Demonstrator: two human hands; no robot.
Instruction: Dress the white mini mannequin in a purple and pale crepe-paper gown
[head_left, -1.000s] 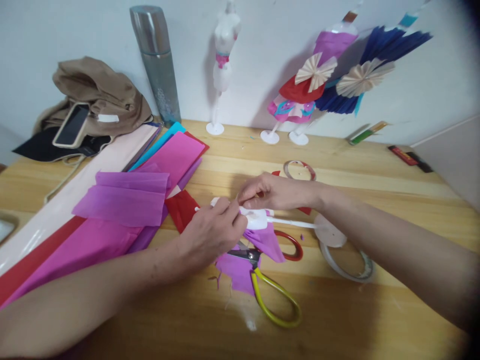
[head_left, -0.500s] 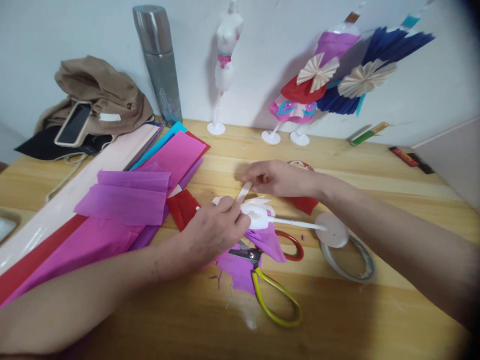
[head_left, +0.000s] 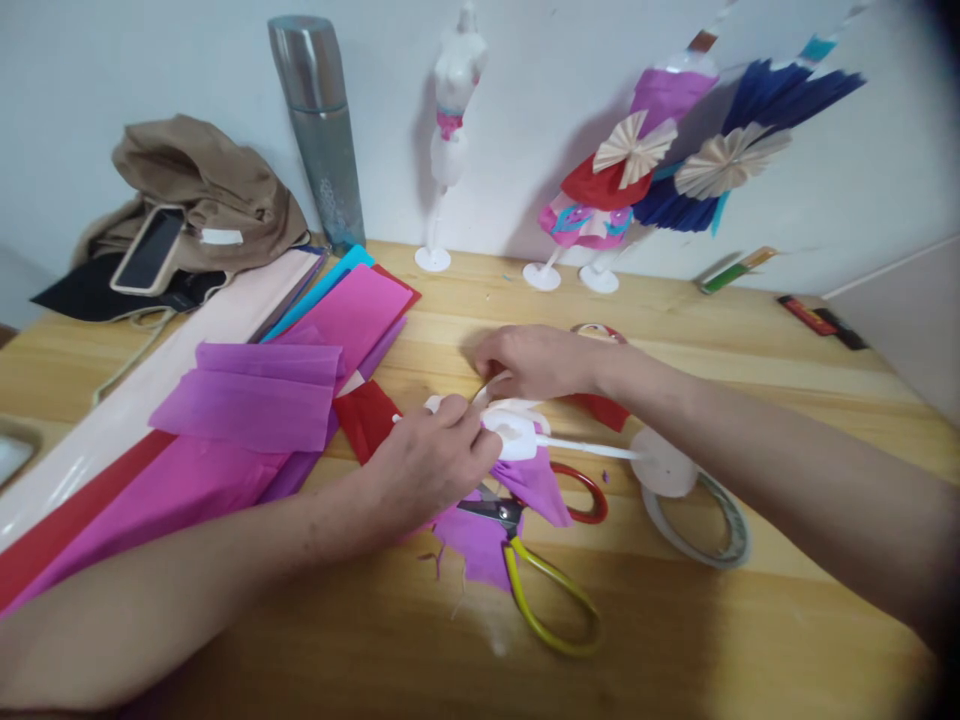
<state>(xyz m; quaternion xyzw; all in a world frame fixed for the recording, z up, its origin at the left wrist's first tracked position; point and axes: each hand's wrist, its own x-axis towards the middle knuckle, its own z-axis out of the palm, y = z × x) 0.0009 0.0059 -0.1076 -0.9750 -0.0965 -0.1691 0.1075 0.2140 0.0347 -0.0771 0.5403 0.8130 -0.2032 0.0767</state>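
A small white mannequin [head_left: 517,437] lies on the table, its thin rod and round base [head_left: 664,462] pointing right. My left hand [head_left: 427,455] is closed around its upper part, which the fingers mostly hide. Just above, my right hand [head_left: 536,362] pinches a narrow whitish strip [head_left: 491,388], perhaps tape, that runs down to the left fingertips. Pale pieces of paper fan out along the mannequin's far side, and purple paper [head_left: 536,487] hangs from its near side. Scissors [head_left: 559,600] with one yellow and one red handle lie partly under it, blades apart, over a purple scrap [head_left: 480,545].
Crepe paper sheets [head_left: 247,395] cover the left side. Behind stand a bottle [head_left: 319,150], a bare mannequin [head_left: 450,130] and two dressed ones [head_left: 622,170]. A tape roll [head_left: 739,525] lies under the base. A phone [head_left: 150,248] rests on brown cloth [head_left: 240,200].
My right hand has shifted slightly left and turned its fingers down, lowering the strip toward the mannequin. The left hand stays in place.
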